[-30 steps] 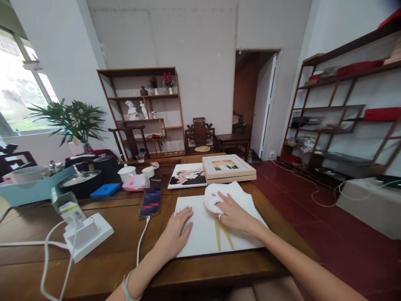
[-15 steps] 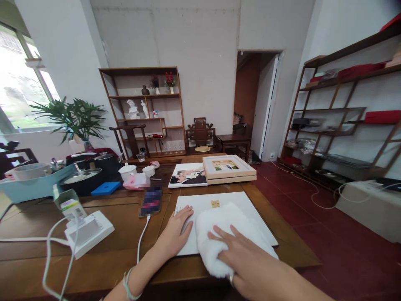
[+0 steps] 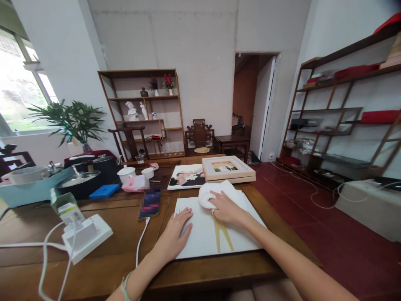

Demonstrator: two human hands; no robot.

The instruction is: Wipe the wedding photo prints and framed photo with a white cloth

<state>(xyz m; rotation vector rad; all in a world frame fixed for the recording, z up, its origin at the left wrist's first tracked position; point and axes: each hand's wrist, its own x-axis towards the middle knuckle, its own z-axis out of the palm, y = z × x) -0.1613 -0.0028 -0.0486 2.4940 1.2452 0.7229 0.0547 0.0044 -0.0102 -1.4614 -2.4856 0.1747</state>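
Observation:
A white board (image 3: 200,238), the back of a frame with a tan easel strut (image 3: 223,238), lies flat on the wooden table (image 3: 103,267) in front of me. My left hand (image 3: 176,235) rests flat on its left edge, fingers stretched out. At the board's far end my right hand (image 3: 224,207) presses a white cloth (image 3: 216,191) down, fingers curled over it. A ring shows on one finger of that hand.
Beyond the board lie a photo print (image 3: 185,177) and stacked light wooden frames (image 3: 227,168). A phone (image 3: 149,203) with a white cable, a white power strip (image 3: 88,236), a small box, pots, a blue tray and cups crowd the table's left. Shelves line the walls; a doorway opens behind.
My right hand has pushed the cloth from the board's near edge back up to its far end. The left hand has stayed on the board's left edge.

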